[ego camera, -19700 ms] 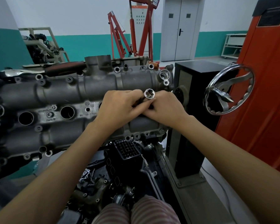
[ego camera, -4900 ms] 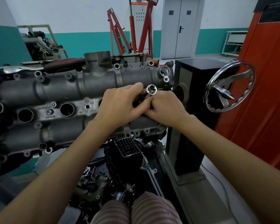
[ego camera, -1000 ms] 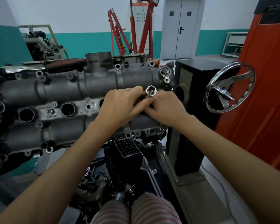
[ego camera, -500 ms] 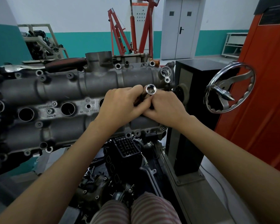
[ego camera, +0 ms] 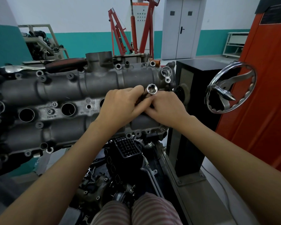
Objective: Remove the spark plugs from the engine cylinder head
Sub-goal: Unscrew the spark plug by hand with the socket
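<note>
The grey engine cylinder head [ego camera: 58, 88] lies across the view on a stand, with a row of round spark plug wells [ego camera: 68, 109] along its middle. A chrome spark plug socket [ego camera: 151, 89] sticks up out of the rightmost well, its open end toward me. My left hand [ego camera: 120, 106] and my right hand [ego camera: 166, 108] meet around the socket's shaft, fingers curled on it. The well under my hands and any plug in it are hidden.
A ratchet with a dark red handle [ego camera: 65, 65] lies on the head's far edge at the left. A chrome handwheel [ego camera: 230, 88] juts from the black stand column [ego camera: 191, 101] at the right, beside an orange cabinet [ego camera: 266, 78]. Black engine parts [ego camera: 125, 153] sit below.
Both hands stay on the socket in the same well. Over the last second the socket's top has shifted only slightly and the fingers have regripped a little.
</note>
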`<action>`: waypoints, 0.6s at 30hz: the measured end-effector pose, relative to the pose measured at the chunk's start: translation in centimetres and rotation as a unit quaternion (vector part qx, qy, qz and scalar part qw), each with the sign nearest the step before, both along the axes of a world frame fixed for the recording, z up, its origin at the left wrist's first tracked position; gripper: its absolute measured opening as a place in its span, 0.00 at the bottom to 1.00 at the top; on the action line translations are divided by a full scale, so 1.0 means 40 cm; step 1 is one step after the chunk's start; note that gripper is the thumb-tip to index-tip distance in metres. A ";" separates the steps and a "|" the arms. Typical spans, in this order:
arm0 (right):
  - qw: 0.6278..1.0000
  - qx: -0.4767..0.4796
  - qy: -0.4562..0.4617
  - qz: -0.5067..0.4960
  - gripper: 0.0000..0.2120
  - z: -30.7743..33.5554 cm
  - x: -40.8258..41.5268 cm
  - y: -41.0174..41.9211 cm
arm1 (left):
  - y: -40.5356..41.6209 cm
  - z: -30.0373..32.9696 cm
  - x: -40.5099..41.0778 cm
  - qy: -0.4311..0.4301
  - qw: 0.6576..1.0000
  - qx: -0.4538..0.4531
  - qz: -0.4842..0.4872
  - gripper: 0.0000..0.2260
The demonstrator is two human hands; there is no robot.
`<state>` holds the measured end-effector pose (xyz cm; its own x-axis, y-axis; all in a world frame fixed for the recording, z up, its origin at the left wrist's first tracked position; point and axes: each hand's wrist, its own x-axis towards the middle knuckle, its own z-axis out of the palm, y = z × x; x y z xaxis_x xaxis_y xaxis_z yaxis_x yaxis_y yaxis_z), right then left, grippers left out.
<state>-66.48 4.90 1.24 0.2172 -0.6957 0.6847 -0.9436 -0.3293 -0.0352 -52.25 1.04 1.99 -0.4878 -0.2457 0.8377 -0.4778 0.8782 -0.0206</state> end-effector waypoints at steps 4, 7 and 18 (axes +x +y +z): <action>1.000 -0.003 0.011 -0.001 0.21 0.000 0.000 0.003 | -0.001 -0.001 -0.004 0.003 1.000 -0.008 0.015 0.21; 1.000 -0.003 0.005 0.005 0.23 0.000 -0.001 0.002 | -0.002 -0.002 -0.004 0.008 1.000 -0.010 0.018 0.18; 1.000 -0.017 0.009 0.022 0.18 0.004 0.004 0.006 | 0.003 -0.001 -0.005 0.012 1.000 0.003 0.015 0.19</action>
<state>-66.33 5.16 1.42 0.2586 -0.6612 0.7042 -0.9288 -0.3706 -0.0069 -52.44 1.16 1.95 -0.4601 -0.2648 0.8475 -0.5037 0.8639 -0.0035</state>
